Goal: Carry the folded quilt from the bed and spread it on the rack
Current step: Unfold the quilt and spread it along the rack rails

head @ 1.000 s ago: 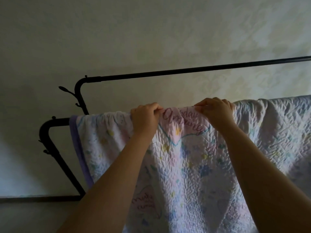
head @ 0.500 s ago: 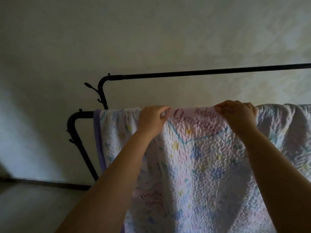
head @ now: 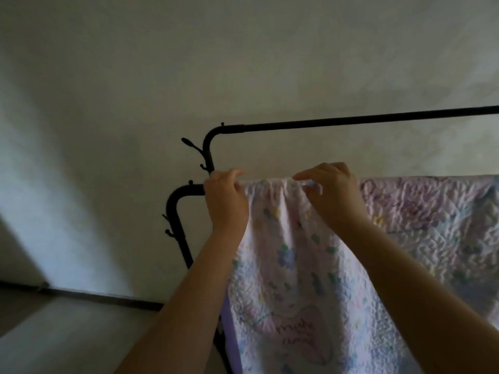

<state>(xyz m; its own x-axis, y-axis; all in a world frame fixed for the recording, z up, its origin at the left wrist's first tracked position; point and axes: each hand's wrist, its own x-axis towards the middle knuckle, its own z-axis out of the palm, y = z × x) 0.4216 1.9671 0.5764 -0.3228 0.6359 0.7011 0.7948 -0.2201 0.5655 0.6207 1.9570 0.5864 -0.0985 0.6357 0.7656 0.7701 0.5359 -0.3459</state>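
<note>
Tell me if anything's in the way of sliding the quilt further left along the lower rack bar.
Nothing visible blocks it. The quilt is bunched between the left hand and right hand, and the lower bar shows bare beyond the left hand until it bends down.

Bare forearms, no sleeves, rings or watch.

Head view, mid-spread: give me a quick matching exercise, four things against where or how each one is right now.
Things:
1. left hand
2. right hand
3. quilt
4. upper bar

States:
A. bare, nothing hung on it
B. draped over the lower bar, hanging down
C. gripping the quilt's top edge at the rack's bent corner
D. pinching a bunched fold further along the top edge

Pairs: 1-C, 2-D, 3-B, 4-A
</note>
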